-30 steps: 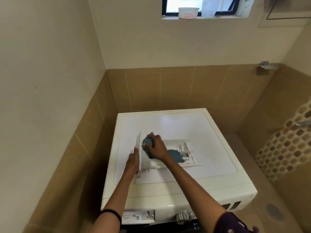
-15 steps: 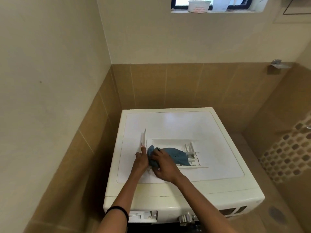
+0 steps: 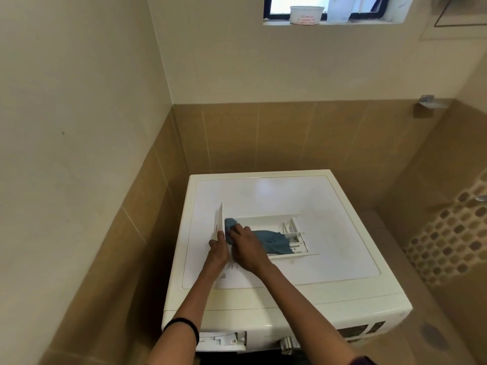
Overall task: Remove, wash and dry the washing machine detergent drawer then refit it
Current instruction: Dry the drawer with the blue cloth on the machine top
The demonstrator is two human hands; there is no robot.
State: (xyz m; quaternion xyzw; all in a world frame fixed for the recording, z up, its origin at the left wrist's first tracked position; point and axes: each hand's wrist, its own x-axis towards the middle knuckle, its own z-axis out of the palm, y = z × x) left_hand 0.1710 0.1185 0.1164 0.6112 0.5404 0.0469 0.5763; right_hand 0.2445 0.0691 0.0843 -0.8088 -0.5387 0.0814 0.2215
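The detergent drawer (image 3: pixel 266 220) lies flat on top of the washing machine (image 3: pixel 290 191), on the left half of the lid. Its long side runs across the lid, and its front panel (image 3: pixel 219 219) stands upright at the end nearest the machine's left edge. The small ribbed compartments (image 3: pixel 291 229) are at the opposite end, toward the middle of the lid.

A blue cloth (image 3: pixel 275 242) lies inside the drawer. One end is spread toward the compartments and the other is bunched against the inner face of the front panel. My right hand (image 3: pixel 247 248) is on that bunched end, fingers curled over the cloth and pushing it into the corner. My left hand (image 3: pixel 218 250) grips the near edge of the front panel, thumb on one side and fingers on the other. A black band (image 3: pixel 181 325) sits on that wrist.

On the machine's front face, at its left, I see the open drawer slot (image 3: pixel 221 339), and just to its right the dial (image 3: pixel 288 345). High on the wall behind the machine, a white tub (image 3: pixel 306 15) stands on the window sill. A round drain (image 3: pixel 432 338) is in the floor to the machine's right.
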